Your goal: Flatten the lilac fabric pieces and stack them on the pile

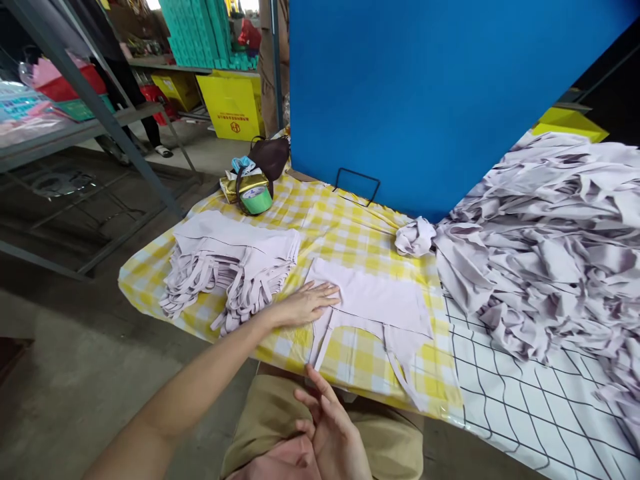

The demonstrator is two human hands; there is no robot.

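Note:
A pale lilac camisole top [377,297] lies spread flat on the table, its straps toward me. My left hand [307,303] rests on its left part, fingers stretched out and palm down. Near the front edge, above my lap, my right hand [330,417] is turned partly palm up with its fingers apart and nothing in it. Its index fingertip is close to the end of a strap; whether it touches cannot be told. To the left sits a neat stack of similar lilac tops [235,250], straps hanging toward me.
A yellow checked cloth [320,223] covers the table. A large heap of lilac garments [560,247] lies at right, near a crumpled lilac bundle [415,237]. Behind stand a blue panel [425,100] and black wire stand [357,187]. Green tape [257,200] lies by a dark bag [270,157].

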